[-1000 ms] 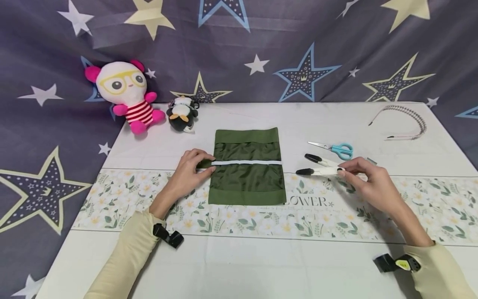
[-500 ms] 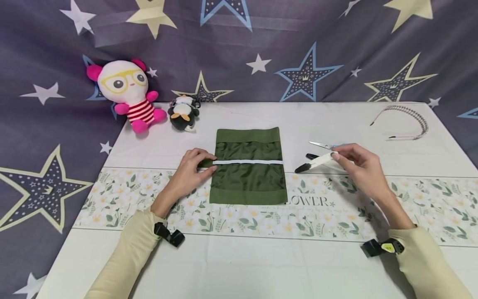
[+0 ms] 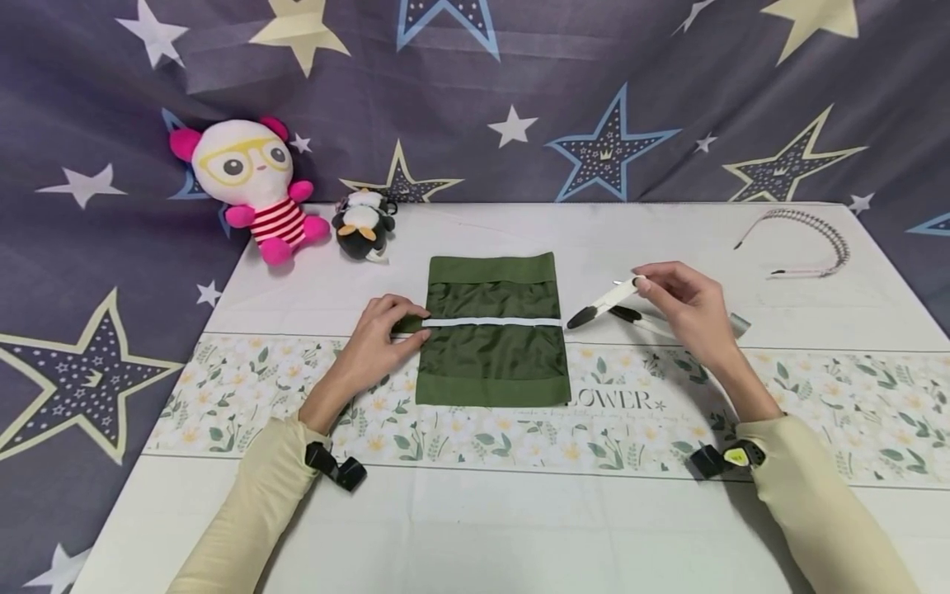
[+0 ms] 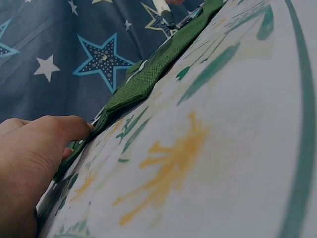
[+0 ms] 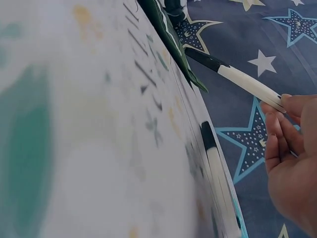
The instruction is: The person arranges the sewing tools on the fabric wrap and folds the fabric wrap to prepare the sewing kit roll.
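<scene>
A dark green fabric holder (image 3: pixel 493 353) with a white elastic strip (image 3: pixel 490 322) across its middle lies flat on the table. My left hand (image 3: pixel 374 338) rests at its left edge, thumb and index finger apart on either side of a small green tab (image 3: pixel 406 325). Between the thumb and fingers of my right hand (image 3: pixel 686 305) is the rear end of a white marker with a black cap (image 3: pixel 604 304). It slants down to the left, its cap close to the strip's right end. Below that hand lies a second white marker (image 3: pixel 649 323), partly covered by it.
Behind the right hand, the scissors are mostly hidden. A small grey object (image 3: pixel 739 324) lies right of that hand. A headband (image 3: pixel 824 235) is at the back right, a pink-and-white plush toy (image 3: pixel 263 190) and a penguin plush (image 3: pixel 363 227) at the back left. A star-patterned curtain (image 3: pixel 445 99) hangs behind.
My right hand has lifted the marker and carried it left and away from me, tilting its cap down toward the holder's right edge. The left hand has stayed in place.
</scene>
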The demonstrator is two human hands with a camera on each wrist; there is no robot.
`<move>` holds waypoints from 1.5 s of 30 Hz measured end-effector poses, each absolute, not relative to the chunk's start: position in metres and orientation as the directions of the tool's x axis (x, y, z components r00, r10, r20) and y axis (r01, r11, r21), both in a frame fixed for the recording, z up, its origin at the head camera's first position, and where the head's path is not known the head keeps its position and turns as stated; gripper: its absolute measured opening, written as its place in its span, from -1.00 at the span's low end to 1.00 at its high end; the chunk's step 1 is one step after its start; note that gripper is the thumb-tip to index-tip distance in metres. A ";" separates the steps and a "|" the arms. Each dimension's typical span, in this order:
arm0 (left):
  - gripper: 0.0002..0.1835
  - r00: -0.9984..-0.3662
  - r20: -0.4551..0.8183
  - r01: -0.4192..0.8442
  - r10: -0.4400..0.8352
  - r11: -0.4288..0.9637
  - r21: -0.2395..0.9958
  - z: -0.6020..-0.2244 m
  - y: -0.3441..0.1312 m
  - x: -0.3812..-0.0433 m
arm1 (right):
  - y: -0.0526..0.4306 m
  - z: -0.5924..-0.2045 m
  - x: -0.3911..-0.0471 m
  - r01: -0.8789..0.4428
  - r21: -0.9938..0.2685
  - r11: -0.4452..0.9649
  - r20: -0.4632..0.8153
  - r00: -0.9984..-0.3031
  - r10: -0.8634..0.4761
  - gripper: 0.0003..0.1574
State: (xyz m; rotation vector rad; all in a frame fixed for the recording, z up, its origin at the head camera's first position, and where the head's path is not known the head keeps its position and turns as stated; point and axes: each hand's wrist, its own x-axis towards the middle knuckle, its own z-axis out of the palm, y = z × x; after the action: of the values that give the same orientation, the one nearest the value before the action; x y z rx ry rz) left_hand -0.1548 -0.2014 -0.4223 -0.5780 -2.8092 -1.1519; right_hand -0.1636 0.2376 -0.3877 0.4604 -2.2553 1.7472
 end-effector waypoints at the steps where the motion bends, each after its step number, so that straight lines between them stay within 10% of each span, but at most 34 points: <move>1: -0.70 -0.929 0.187 0.359 0.321 0.653 0.667 -0.422 -0.202 -0.155 | 0.235 -0.388 -0.166 -0.400 -0.891 0.217 0.388 -0.917 -0.097 -0.76; 45: -0.70 -0.928 0.190 0.363 0.320 0.660 0.658 -0.424 -0.202 -0.155 | 0.131 -0.404 -0.232 -0.301 -0.950 0.081 0.285 -0.944 -0.170 -0.72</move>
State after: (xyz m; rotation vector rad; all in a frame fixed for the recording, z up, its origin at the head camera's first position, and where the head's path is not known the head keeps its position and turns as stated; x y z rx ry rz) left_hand -0.1551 -0.2015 -0.4242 -0.5781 -2.8092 -1.1325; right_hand -0.2319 0.1308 -0.4036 0.4888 -2.2344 2.0053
